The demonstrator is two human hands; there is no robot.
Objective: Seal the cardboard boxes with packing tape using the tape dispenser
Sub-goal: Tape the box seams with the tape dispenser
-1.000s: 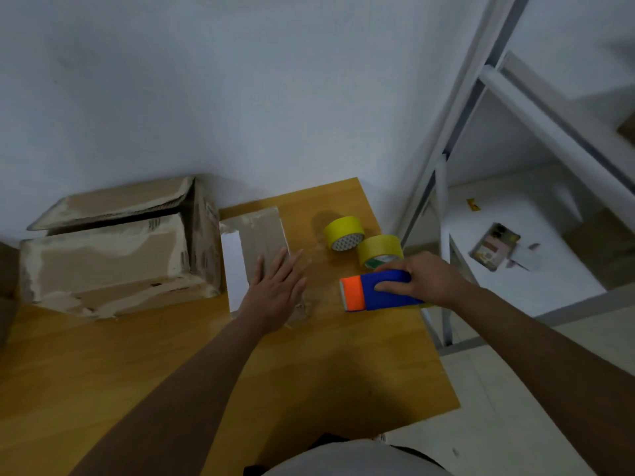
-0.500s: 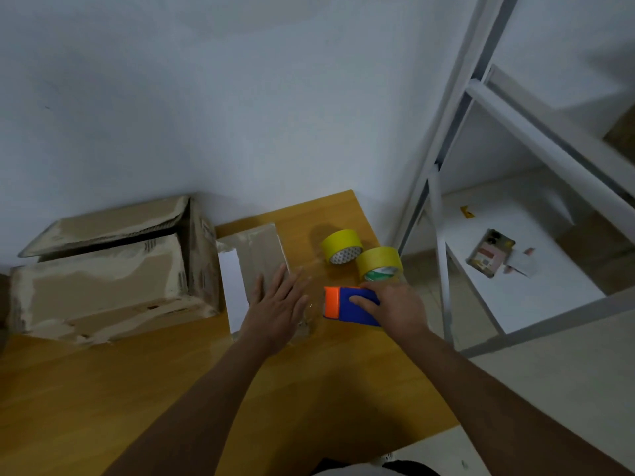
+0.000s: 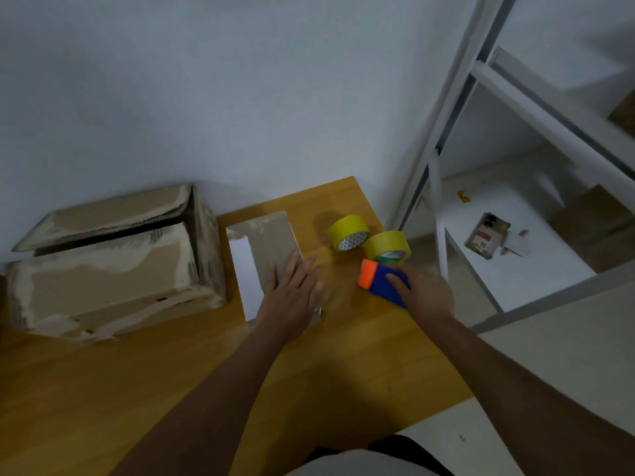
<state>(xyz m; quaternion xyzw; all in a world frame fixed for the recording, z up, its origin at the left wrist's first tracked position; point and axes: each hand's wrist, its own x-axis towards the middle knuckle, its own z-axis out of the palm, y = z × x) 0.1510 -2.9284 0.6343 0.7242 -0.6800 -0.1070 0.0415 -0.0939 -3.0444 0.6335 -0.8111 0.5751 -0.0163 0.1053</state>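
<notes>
Tape dispenser (image 3: 378, 281) on wooden table (image 3: 103, 389), white wall (image 3: 240, 97), metal shelving (image 3: 515, 97)

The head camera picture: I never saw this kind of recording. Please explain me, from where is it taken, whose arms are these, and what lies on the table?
A person wears one camera on the head, looking down, so both arms are theirs. The left hand lies flat on a small cardboard box. The right hand grips a blue and orange tape dispenser. On the wooden table also stand a large worn cardboard box and two yellow tape rolls. A white shelf stands at the right.
</notes>
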